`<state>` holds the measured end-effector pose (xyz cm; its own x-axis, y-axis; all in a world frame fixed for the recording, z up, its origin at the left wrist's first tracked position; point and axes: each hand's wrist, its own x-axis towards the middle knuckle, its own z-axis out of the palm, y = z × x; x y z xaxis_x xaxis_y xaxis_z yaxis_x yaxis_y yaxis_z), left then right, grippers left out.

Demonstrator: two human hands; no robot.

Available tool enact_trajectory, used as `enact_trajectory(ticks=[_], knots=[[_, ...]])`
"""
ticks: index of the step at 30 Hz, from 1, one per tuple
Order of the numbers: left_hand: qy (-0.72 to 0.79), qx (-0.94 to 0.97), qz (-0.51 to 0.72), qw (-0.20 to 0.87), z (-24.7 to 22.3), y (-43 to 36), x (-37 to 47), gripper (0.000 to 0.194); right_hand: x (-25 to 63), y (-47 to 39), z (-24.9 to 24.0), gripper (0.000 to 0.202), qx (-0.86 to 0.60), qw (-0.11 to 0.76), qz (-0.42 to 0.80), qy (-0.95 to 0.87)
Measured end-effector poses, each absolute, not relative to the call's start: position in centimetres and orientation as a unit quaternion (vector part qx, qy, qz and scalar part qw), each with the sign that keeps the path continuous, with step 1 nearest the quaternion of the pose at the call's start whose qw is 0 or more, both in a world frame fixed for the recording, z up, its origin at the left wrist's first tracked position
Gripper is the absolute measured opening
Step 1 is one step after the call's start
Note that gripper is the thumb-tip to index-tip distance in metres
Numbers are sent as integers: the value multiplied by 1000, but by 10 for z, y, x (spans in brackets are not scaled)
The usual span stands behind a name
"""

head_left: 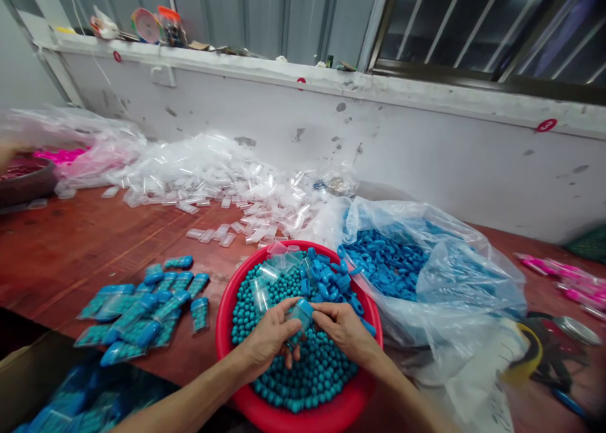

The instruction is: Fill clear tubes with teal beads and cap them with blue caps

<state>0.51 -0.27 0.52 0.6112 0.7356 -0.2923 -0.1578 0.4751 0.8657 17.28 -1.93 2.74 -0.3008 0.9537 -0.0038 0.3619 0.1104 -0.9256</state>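
Above the red basin, my left hand is closed around a small clear plastic container with a blue cap. My right hand pinches the cap's right side with thumb and fingertips. Teal beads fill the basin beneath both hands. Loose blue caps lie on the beads at the basin's back right. Several empty clear containers rest on the beads at the back left. My fingers hide part of the held container, so how full it is cannot be made out.
Left of the basin lie capped, bead-filled containers, with more in a box below the table edge. Empty containers are heaped along the wall. A plastic bag of blue caps stands right, near yellow tape. Someone's hand shows far left.
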Motion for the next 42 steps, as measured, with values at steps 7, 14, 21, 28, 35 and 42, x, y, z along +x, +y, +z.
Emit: enact_trajectory(ticks=[7, 14, 21, 28, 35, 42], knots=[[396, 453, 304, 739, 16, -11, 9, 60, 176, -25, 33, 31, -480, 297, 424, -709], [427, 488, 304, 698, 15, -8, 9, 41, 174, -26, 31, 34, -465, 285, 357, -758], [350, 429, 301, 776, 9, -5, 8, 43, 183, -19, 31, 28, -464, 278, 484, -688], [268, 387, 274, 839, 9, 0, -2, 43, 185, -11, 30, 40, -470, 405, 642, -451], [370, 553, 312, 678, 11, -10, 1, 33, 167, -8, 29, 35, -567, 424, 487, -511], [409, 541, 374, 633, 10, -15, 2, 42, 148, -33, 25, 89, -528, 253, 338, -737]])
